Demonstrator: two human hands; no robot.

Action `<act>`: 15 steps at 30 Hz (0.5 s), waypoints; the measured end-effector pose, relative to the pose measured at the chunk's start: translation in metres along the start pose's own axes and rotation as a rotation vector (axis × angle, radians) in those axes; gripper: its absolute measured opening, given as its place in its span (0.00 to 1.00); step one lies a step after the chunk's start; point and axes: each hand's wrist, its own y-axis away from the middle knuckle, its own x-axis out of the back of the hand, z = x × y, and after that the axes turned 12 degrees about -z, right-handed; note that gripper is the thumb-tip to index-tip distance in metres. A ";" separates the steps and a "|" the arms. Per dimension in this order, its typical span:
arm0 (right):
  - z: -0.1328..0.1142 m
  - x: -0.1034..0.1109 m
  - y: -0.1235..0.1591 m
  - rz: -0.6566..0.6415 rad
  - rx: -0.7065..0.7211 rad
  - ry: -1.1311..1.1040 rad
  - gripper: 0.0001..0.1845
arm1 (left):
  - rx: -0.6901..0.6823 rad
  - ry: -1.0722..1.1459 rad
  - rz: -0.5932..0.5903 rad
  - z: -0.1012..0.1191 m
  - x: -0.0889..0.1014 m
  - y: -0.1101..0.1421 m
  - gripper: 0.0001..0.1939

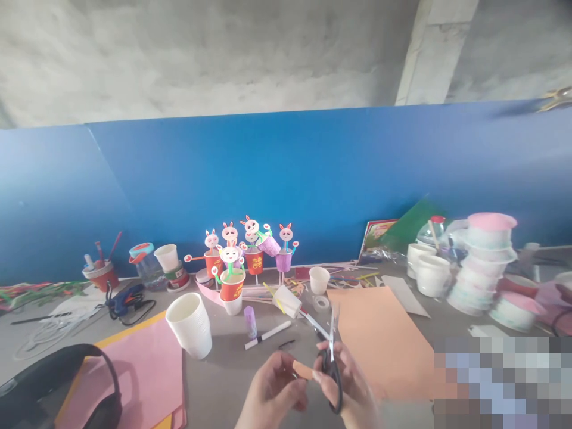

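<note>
Between my two hands is a small piece of orange paper (302, 370). The fingers of my left hand (277, 384) pinch its left end. My right hand (351, 387) is wrapped about a pair of black-handled scissors (332, 357), blades pointing up and away, while its thumb touches the paper's right end. To the right lies a large orange sheet (379, 339). A black-and-white marker (268, 335) and a purple paper tube (250, 322) are just beyond my hands. Another slim tool (316, 325) lies beside the scissor blades, partly hidden.
Paper-cup rabbit figures (232, 286) stand along the back by the blue partition (268, 173). A stack of white cups (190, 325), pink sheets (134, 369) and headphones (102, 369) are on the left. A roll of tape (320, 304) and stacked white-and-pink cups (485, 262) are to the right.
</note>
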 end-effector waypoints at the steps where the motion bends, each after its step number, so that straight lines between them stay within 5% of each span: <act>1: 0.000 0.000 0.001 -0.002 -0.009 0.005 0.20 | -0.020 0.037 0.011 -0.003 -0.004 0.002 0.25; 9: 0.005 -0.012 0.017 -0.041 -0.078 -0.146 0.28 | -0.108 0.060 0.142 0.013 -0.013 0.010 0.21; 15: 0.007 -0.021 0.033 -0.182 -0.213 -0.163 0.27 | -0.057 0.142 -0.003 0.026 -0.010 0.015 0.19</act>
